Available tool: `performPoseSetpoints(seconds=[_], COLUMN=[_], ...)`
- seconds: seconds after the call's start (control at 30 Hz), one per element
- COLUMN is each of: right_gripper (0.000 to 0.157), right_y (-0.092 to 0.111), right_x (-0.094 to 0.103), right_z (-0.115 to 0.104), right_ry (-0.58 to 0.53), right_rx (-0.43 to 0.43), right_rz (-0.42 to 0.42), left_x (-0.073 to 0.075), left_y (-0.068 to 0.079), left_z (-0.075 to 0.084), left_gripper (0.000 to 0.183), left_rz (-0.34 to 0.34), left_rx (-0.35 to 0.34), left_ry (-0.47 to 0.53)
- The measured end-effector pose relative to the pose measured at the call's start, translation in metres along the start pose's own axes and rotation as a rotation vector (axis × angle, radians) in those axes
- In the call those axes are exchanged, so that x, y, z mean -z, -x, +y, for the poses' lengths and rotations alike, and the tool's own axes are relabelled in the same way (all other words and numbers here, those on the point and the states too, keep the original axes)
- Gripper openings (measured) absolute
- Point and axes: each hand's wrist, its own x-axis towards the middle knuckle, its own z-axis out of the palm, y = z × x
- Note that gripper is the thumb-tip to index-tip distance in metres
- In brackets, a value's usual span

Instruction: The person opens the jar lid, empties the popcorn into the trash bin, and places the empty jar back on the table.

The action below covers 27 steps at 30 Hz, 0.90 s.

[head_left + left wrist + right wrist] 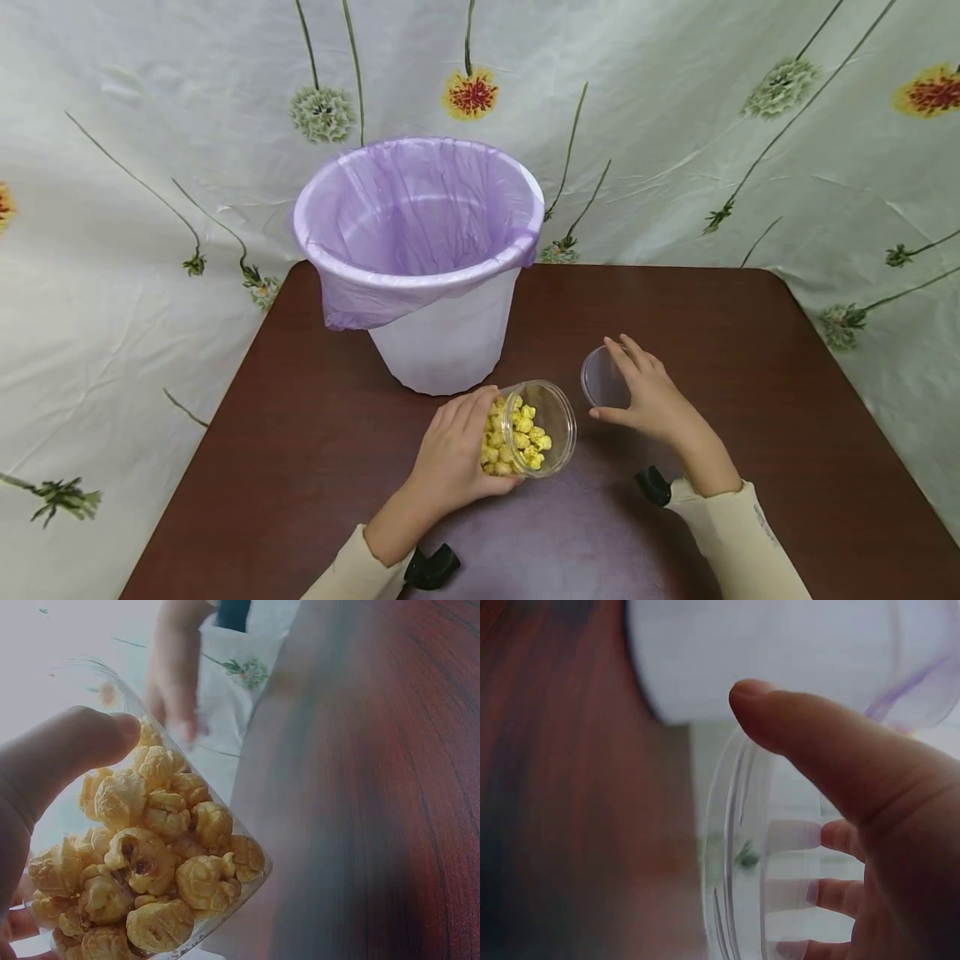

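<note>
My left hand grips a clear plastic jar tilted on its side, its open mouth facing right. Yellow popcorn lies inside, reaching near the mouth. In the left wrist view the thumb presses along the jar's wall, with rounded popcorn showing through it. To the right, my right hand holds a clear round lid by its edge, apart from the jar. The right wrist view shows the lid's ridged rim between the thumb and several fingers.
A white bin with a purple liner stands behind the jar, at the back left of the dark brown table. Behind it hangs a pale floral cloth. Dark bands are on both wrists.
</note>
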Motion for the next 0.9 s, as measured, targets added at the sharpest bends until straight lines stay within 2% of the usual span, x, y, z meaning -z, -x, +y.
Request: performPoseSetpoints(seconds=[0.2,0.47,0.9], right_gripper=[0.100,0.101,0.098], right_y=[-0.002,-0.001,-0.001], right_x=[-0.014,-0.026,-0.033], right_z=[0.027,0.046,0.053], right_ry=[0.002,-0.011,-0.017], right_rx=[-0.107,-0.220,-0.216], right_rz=[-0.046,-0.128,-0.164], left_x=[-0.001,-0.002,-0.004], left_y=[0.000,0.000,0.002], left_z=[0.000,0.000,-0.001], left_gripper=[0.099,0.097,0.099], left_rz=[0.014,0.002,0.012], left_rx=[-0.008,0.010,0.004], left_ry=[0.003,0.023,0.026])
